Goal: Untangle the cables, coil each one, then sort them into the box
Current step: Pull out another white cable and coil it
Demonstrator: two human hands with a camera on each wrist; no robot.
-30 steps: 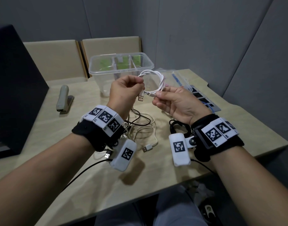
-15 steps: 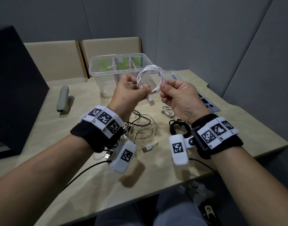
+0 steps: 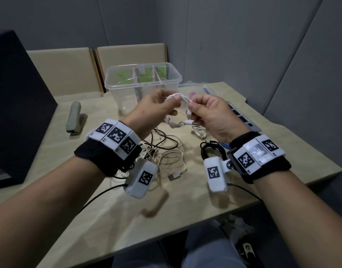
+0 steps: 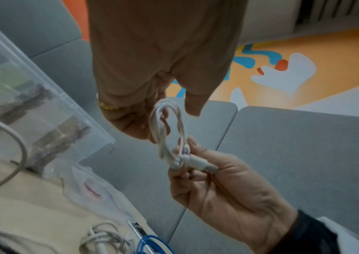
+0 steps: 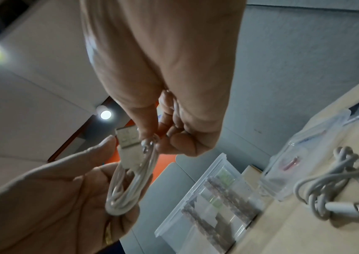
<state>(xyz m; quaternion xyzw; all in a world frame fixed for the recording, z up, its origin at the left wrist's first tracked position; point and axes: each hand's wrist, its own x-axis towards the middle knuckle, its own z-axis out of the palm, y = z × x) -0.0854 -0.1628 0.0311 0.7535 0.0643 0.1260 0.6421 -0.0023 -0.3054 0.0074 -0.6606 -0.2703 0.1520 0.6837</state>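
Note:
Both hands hold a coiled white cable (image 3: 178,98) in the air in front of the clear divided box (image 3: 127,86). My left hand (image 3: 171,104) grips one end of the narrow coil (image 5: 128,185), its fingers curled through the loop (image 4: 167,127). My right hand (image 3: 193,106) pinches the other end, where a strand is wound round the bundle beside a plug (image 4: 198,163). A USB plug (image 5: 128,137) sticks up next to the right fingers. A tangle of white and black cables (image 3: 166,151) lies on the table under the hands.
A coiled black cable (image 3: 210,149), a bundled white cable (image 3: 199,130) and a blue cable (image 3: 224,145) lie by my right wrist. A stapler (image 3: 74,117) lies at the left, next to a black monitor (image 3: 15,105). Clear plastic bags (image 3: 203,89) lie right of the box.
The white coil stood as a round upright loop above the hands; now it is squeezed narrow and lower between them. The hands have drawn closer together.

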